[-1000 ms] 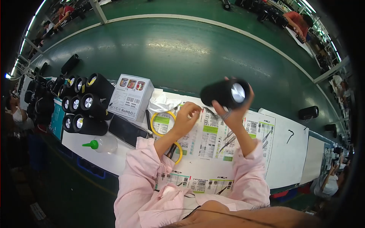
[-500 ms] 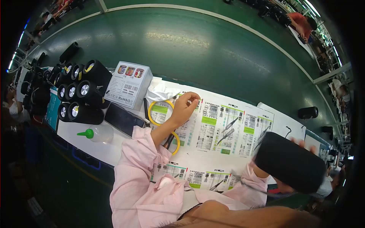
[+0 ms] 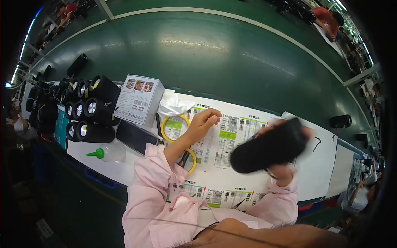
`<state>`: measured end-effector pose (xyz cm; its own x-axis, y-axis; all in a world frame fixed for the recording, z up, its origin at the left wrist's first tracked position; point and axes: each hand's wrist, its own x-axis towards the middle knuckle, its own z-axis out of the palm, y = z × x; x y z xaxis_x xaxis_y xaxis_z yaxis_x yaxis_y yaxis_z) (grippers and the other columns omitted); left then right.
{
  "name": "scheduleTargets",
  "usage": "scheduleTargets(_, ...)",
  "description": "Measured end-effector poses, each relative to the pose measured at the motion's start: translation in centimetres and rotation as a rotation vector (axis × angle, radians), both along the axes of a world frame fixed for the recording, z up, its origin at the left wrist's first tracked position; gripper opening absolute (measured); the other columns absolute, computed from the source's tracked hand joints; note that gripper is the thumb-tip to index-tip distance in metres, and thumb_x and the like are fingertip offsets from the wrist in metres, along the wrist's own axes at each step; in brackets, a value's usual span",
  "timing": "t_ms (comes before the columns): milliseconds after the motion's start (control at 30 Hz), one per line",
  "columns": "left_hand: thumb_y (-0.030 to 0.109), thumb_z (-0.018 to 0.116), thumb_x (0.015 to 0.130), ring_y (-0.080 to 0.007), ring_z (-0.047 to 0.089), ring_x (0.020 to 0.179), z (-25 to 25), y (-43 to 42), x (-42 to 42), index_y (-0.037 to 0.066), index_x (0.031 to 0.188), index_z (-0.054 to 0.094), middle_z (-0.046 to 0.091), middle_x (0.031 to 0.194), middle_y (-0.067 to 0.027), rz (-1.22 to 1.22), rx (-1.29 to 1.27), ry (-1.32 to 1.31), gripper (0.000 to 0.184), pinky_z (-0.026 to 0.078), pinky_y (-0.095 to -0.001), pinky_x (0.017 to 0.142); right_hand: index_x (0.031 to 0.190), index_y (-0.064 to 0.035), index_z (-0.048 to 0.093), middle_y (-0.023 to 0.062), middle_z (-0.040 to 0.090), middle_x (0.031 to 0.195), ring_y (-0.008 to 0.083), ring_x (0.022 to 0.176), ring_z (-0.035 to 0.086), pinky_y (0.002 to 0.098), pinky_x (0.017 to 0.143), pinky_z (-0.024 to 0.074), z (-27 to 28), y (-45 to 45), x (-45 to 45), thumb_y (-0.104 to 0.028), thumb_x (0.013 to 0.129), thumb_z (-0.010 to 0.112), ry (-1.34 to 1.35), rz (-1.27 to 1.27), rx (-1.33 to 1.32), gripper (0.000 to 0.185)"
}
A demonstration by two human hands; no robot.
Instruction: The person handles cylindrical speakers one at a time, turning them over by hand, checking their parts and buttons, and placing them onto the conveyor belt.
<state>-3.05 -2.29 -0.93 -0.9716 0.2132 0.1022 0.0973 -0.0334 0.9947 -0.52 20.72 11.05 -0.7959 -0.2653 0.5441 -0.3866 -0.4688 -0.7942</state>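
A black cylindrical speaker (image 3: 269, 148) is in my right hand (image 3: 282, 170), tilted over the right part of the printed sheets (image 3: 225, 142); it hides much of the palm and is slightly blurred. My left hand (image 3: 203, 123) hovers above the sheets with its fingers curled and thumb near the fingertips. Whether something small sits between those fingertips is too small to make out. Yellow rings (image 3: 164, 128) lie beside my left forearm, next to a crumpled white cloth (image 3: 175, 104).
At left stand several black speakers (image 3: 98, 108), a white box (image 3: 138, 99), a dark phone (image 3: 135, 136) and a bottle with a green nozzle (image 3: 111, 153). Another speaker (image 3: 340, 121) lies at far right. A person in red (image 3: 326, 20) sits across the green surface.
The speaker in my right hand went down to the right, then came back left over the sheets. My left hand stayed near the same place.
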Motion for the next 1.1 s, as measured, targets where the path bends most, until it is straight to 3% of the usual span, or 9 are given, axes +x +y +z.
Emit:
scheduleTargets(67,0.033,0.047,0.091,-0.0131,0.054,0.091,-0.9,-0.2,0.0,0.005,0.116,0.047,0.056,0.102,-0.0065,-0.114,0.142,-0.033,0.038,0.043,-0.0267,0.077,0.13,-0.0102,0.025,0.0154,0.043,0.118,0.0273,0.108,0.051,0.0384,0.092,0.0432,-4.8,-1.7,-1.7,-0.009,0.065,0.077,0.329,-0.336,0.442,0.083)
scheduleTargets(133,0.035,0.05,0.089,-0.0158,0.053,0.094,-0.5,0.4,0.0,0.005,0.123,0.041,0.054,0.106,-0.0091,-0.16,0.307,-0.028,0.047,0.044,-0.0285,0.078,0.129,-0.0101,0.026,0.0147,0.043,0.118,0.0249,0.108,0.05,0.0362,0.09,0.0429,-6.8,-4.3,-2.4,-0.013,0.066,0.076,-0.058,-0.108,0.326,0.08)
scheduleTargets(167,0.049,0.055,0.082,-0.0219,0.049,0.109,-0.6,0.3,0.0,0.005,0.133,0.026,0.047,0.119,-0.0127,-0.182,0.238,-0.057,0.073,0.042,-0.0351,0.089,0.13,-0.0101,0.025,0.0147,0.045,0.117,0.0241,0.106,0.052,0.0354,0.089,0.0438,-7.8,-4.9,-3.3,-0.013,0.067,0.075,-0.093,-0.112,0.335,0.08)
scheduleTargets(300,0.049,0.073,0.064,-0.0268,0.043,0.118,0.0,0.5,0.4,0.006,0.137,0.014,0.038,0.128,-0.015,-0.177,0.055,-0.019,0.103,0.036,-0.0379,0.098,0.133,-0.0108,0.022,0.0162,0.051,0.113,0.0232,0.094,0.058,0.032,0.081,0.0478,-7.3,-6.5,-4.7,-0.015,0.071,0.071,-0.246,-0.124,0.378,0.079)
scheduleTargets(433,0.02,0.078,0.06,-0.0269,0.044,0.117,1.1,0.7,0.4,0.006,0.137,0.015,0.04,0.126,-0.0152,-0.143,0.03,-0.115,0.101,0.036,-0.0367,0.098,0.132,-0.0072,0.025,0.0214,0.038,0.126,0.0304,0.107,0.05,0.0359,0.081,0.0476,-7.8,-6.1,-5.6,-0.026,0.074,0.07,0.079,-0.336,0.647,0.076)
scheduleTargets(600,0.019,0.074,0.061,-0.0256,0.045,0.116,1.3,0.8,0.5,0.006,0.138,0.014,0.041,0.125,-0.0151,-0.121,-0.005,-0.041,0.098,0.037,-0.0353,0.097,0.118,-0.0058,0.037,0.0227,0.037,0.122,0.0357,0.1,0.05,0.0374,0.072,0.0488,-7.0,-4.7,-6.8,-0.041,0.075,0.067,0.634,-0.761,0.757,0.063)
scheduleTargets(633,0.019,0.074,0.062,-0.0254,0.045,0.115,1.3,0.8,0.5,0.007,0.138,0.014,0.042,0.124,-0.0151,-0.113,0.008,-0.04,0.098,0.037,-0.035,0.097,0.103,-0.0055,0.046,0.0181,0.047,0.106,0.0298,0.084,0.054,0.0335,0.061,0.0479,-6.5,-4.2,-7.0,-0.038,0.077,0.066,0.644,-0.763,0.711,0.046)
scheduleTargets(767,0.021,0.074,0.063,-0.0252,0.05,0.11,1.4,0.8,0.3,0.006,0.138,0.014,0.047,0.119,-0.0147,-0.137,-0.074,0.025,0.097,0.039,-0.0344,0.094,0.066,-0.0061,0.052,0.005,0.048,0.062,0.0208,0.053,0.05,0.031,0.045,0.0391,-5.1,-3.7,-6.2,-0.023,0.077,0.064,0.683,-0.694,0.905,0.024)
scheduleTargets(1100,0.021,0.073,0.064,-0.0259,0.055,0.103,1.1,1.2,0.8,0.009,0.14,0.01,0.049,0.118,-0.0168,-0.058,-0.043,0.022,0.1,0.044,-0.0345,0.088,0.059,-0.0078,0.048,0.004,0.044,0.054,0.0192,0.043,0.045,0.0319,0.04,0.0357,-4.1,-4.8,-1.4,-0.009,0.068,0.063,0.702,-0.353,0.855,0.018)
